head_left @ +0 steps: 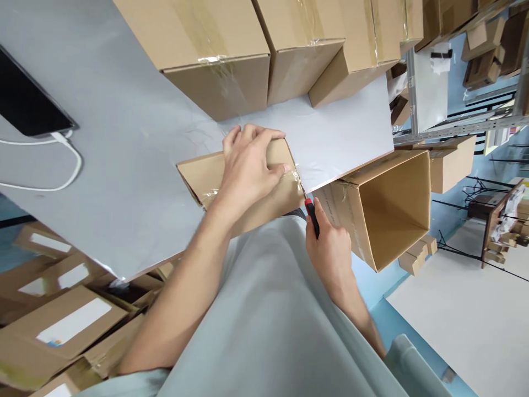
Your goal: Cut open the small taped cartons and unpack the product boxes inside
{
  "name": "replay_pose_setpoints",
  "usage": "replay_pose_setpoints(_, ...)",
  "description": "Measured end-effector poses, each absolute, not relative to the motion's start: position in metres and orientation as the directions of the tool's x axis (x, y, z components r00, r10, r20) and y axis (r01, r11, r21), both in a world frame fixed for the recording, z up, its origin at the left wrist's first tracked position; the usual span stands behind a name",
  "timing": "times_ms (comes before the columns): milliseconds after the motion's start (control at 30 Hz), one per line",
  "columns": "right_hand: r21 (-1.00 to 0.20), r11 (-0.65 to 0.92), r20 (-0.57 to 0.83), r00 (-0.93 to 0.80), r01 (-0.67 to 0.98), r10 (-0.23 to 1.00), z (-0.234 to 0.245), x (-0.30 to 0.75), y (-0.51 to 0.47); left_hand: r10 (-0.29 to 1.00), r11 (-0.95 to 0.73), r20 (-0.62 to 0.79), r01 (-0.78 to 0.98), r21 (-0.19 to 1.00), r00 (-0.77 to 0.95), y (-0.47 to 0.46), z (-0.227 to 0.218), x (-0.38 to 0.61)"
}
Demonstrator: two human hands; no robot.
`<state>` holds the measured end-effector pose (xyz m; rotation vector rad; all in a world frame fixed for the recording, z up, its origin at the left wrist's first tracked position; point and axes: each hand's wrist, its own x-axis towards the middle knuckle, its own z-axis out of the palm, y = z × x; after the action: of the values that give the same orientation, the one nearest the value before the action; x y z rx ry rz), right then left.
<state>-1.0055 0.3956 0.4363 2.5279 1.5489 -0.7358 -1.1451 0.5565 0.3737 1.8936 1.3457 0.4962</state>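
Note:
A small cardboard box with clear tape lies at the front edge of the grey table, close against my body. My left hand presses down on its top and holds it, fingers curled towards the far edge and the thumb apart on the top face. In my right hand is a knife with a red-and-black handle, gripped in closed fingers. Its thin blade meets the taped right edge of the box; how deep the tip goes is hidden.
Several taped cartons stand in a row along the table's far side. A phone with a white cable lies at left. An open carton is beyond the right edge. Labelled cartons are stacked at lower left.

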Motion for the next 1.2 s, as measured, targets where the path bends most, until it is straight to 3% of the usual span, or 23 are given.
replay_pose_setpoints(200, -0.297, -0.48, -0.393, 0.352, 0.826, 0.849, 0.417, -1.015, 0.415, 0.918, -0.184, -0.117, 0.668, 0.721, 0.379, 0.558, 0.37, -1.146)
replay_pose_setpoints(500, -0.294, -0.494, -0.415, 0.356, 0.818, 0.837, 0.408, -1.015, 0.429, 0.912, -0.209, -0.115, 0.687, 0.696, 0.394, 0.56, 0.365, -1.149)
replay_pose_setpoints(867, -0.119, -0.484, -0.488, 0.373, 0.867, 0.789, 0.432, -1.014, 0.448, 0.92, -0.191, -0.116, 0.685, 0.703, 0.376, 0.558, 0.366, -1.144)
replay_pose_setpoints(1200, -0.006, -0.526, -0.619, 0.41, 0.851, 0.67, 0.449, -1.01, 0.419, 0.918, -0.209, -0.086, 0.655, 0.726, 0.388, 0.55, 0.358, -1.137)
